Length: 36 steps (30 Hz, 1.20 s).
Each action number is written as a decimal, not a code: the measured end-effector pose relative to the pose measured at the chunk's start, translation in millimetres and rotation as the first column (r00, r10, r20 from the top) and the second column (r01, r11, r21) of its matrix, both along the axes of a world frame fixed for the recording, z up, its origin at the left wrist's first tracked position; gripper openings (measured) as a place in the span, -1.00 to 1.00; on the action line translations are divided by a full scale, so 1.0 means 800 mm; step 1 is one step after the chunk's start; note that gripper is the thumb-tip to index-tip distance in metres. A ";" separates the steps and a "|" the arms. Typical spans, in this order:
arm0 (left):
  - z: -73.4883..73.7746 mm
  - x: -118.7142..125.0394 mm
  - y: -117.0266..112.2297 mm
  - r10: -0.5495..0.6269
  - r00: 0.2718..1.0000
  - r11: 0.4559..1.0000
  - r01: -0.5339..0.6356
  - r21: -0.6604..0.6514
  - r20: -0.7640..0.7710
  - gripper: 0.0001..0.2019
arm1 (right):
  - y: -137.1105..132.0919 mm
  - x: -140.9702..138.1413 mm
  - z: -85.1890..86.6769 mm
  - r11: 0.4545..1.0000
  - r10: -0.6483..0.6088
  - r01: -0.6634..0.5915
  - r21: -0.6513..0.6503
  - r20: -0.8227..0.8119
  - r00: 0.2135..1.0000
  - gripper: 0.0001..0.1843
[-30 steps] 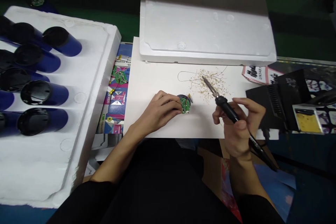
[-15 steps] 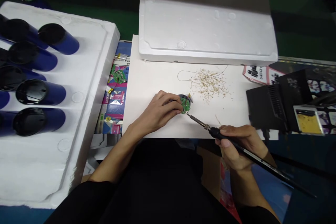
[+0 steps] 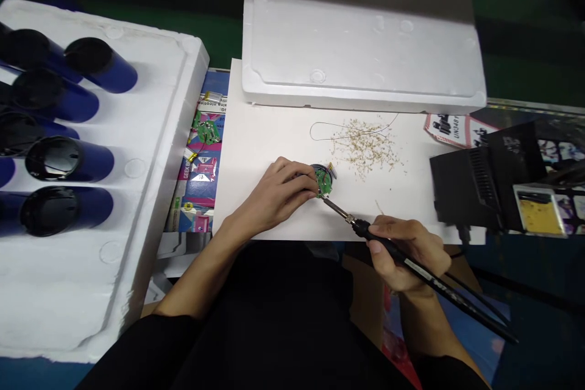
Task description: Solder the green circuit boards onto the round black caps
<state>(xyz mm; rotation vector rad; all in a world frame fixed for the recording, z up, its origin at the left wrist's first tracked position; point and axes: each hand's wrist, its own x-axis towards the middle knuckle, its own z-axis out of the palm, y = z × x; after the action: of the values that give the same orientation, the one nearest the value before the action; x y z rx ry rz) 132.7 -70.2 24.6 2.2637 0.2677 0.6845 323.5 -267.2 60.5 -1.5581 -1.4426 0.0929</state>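
Note:
My left hand [image 3: 274,195] rests on the white sheet [image 3: 274,134] with its fingers closed round a small round green circuit board [image 3: 323,180] on a dark base. My right hand [image 3: 406,253] grips a black soldering iron [image 3: 388,244] like a pen. Its metal tip touches the lower edge of the board. A thin wire loop [image 3: 329,129] and a scatter of small solder bits [image 3: 365,146] lie beyond the board.
A white foam tray [image 3: 137,152] at the left holds several dark blue cylinders [image 3: 68,161]. A white foam lid [image 3: 361,42] lies at the back. A black soldering station [image 3: 484,183] with a yellow sponge [image 3: 537,210] stands at the right. Another green board [image 3: 206,132] lies left of the sheet.
My right hand brought the soldering iron down from the solder bits to the board, tip now on its lower edge. My left hand stayed on the board.

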 end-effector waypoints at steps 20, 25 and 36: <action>0.002 0.001 0.000 -0.010 1.000 0.999 0.009 -0.043 -0.029 -0.87 | -0.010 0.012 0.007 0.984 -0.159 0.168 0.054 -0.135 0.978 -0.86; 0.002 0.001 0.000 -0.008 1.000 0.999 0.007 -0.038 -0.018 -0.87 | 0.000 0.025 -0.009 0.899 -0.321 0.386 0.206 -0.289 0.902 -0.79; 0.003 -0.001 -0.002 0.057 0.995 0.998 -0.058 0.007 0.079 -0.94 | 0.037 0.015 -0.056 0.953 -0.248 0.296 0.067 -0.390 0.887 -0.75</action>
<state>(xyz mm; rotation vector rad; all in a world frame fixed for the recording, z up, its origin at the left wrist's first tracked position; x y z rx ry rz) 131.9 -72.1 26.9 2.2395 0.2925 0.8049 335.3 -237.6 15.5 -1.5253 -0.9016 0.1252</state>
